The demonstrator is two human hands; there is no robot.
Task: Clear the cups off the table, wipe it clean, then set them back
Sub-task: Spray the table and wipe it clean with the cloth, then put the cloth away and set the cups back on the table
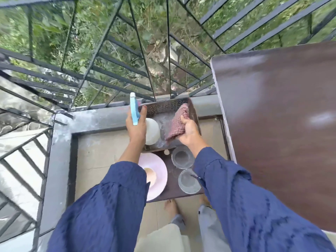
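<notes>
Left fingers [142, 113] grip spray bottle [134, 110], right fingers [183, 118] cloth [175, 124], glasses [182, 157] [189, 181], plate [157, 166] below

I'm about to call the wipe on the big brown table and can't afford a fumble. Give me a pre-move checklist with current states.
1. Left hand grips spray bottle: ok.
2. Right hand holds cloth: ok.
3. Cups off the brown table: ok in the part in view.
4. Far glass cup and near glass cup upright on the low stand, beside the pink plate: ok.
5. Hands over the brown table: not ok; both are over the metal tray beside it.
6. Table surface sprayed: cannot tell; the frame is blurred.
</notes>
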